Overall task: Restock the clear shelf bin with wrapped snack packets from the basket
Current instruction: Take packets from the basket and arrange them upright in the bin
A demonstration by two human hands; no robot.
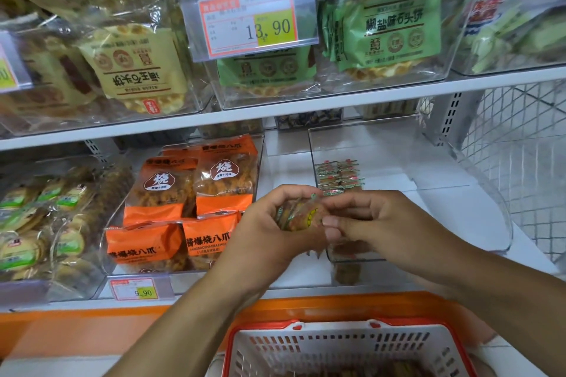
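Note:
My left hand (269,223) grips a small stack of wrapped snack packets (301,214) with green-edged wrappers, held just in front of the clear shelf bin (477,193). My right hand (367,220) pinches the right end of the same stack with its fingertips. Inside the bin, a short row of matching wrapped packets (337,176) lies at the back left. The white basket with a red rim (337,343) stands below my arms at the bottom of the view, with a few brown packets showing in it.
Orange snack bags (196,190) fill the clear bin to the left, with round green-labelled biscuits (39,223) further left. An upper shelf (275,113) carries bins of green and yellow wafer packs and a price tag (251,21). A wire mesh panel (517,144) stands at the right.

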